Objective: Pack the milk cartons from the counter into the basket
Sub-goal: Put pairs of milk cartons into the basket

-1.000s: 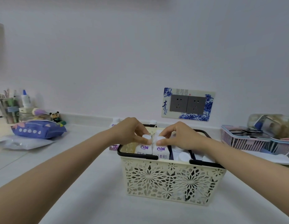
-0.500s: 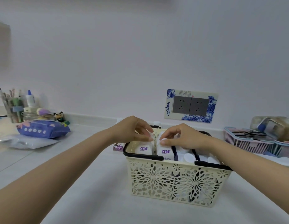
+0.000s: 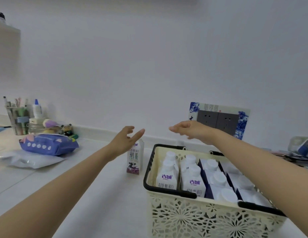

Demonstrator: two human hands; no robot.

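A cream lattice basket with black handles stands on the white counter at the lower right. Several white milk cartons with round caps stand packed inside it in rows. One more carton, white with a purple base, stands upright on the counter just left of the basket. My left hand hovers open right above that carton, partly hiding its top. My right hand is open and raised above the basket's far rim, holding nothing.
At the far left lie a purple pouch, a clear plastic bag, a pen cup and small bottles. A wall socket plate sits behind the basket. A tray with clutter stands at the right edge.
Both hands let go of the two cartons in the basket's left end and lifted out. The left hand moved left over the carton on the counter. The view came closer.
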